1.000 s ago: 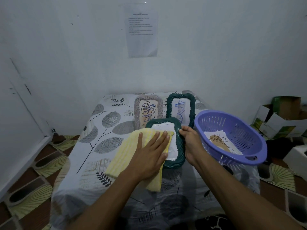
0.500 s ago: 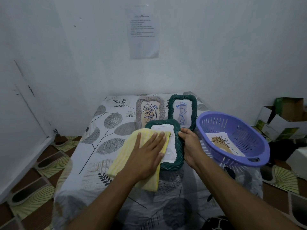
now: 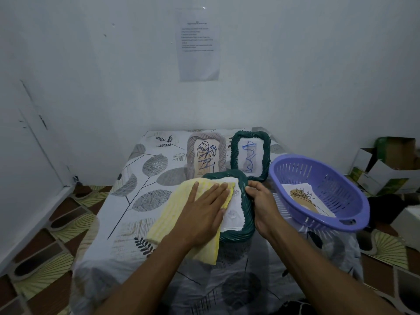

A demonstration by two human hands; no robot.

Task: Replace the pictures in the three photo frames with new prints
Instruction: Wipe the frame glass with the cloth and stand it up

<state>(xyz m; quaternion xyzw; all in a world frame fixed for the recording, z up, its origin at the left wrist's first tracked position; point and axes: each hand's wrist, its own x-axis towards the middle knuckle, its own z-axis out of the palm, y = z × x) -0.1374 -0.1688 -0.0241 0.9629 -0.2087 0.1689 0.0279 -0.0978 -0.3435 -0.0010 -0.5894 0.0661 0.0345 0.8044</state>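
A dark green woven photo frame (image 3: 246, 212) lies flat on the table in front of me, with a white print showing inside it. My right hand (image 3: 261, 203) grips its right edge. My left hand (image 3: 202, 212) presses flat on a yellow cloth (image 3: 172, 214) that covers the frame's left half. Behind it stand a beige frame (image 3: 205, 153) with a leaf drawing and a second green frame (image 3: 250, 155) with a blue scribble. A print (image 3: 302, 198) with a brown shape lies in the purple basket (image 3: 341, 178).
The table wears a leaf-patterned cloth (image 3: 145, 173) and stands against a white wall with a taped paper sheet (image 3: 198, 44). The basket overhangs the table's right side. Cardboard boxes (image 3: 386, 167) sit on the patterned floor at the right.
My left hand and the yellow cloth have slid slightly left and back across the frame, uncovering more of the white print. My right hand keeps its hold on the frame's edge.
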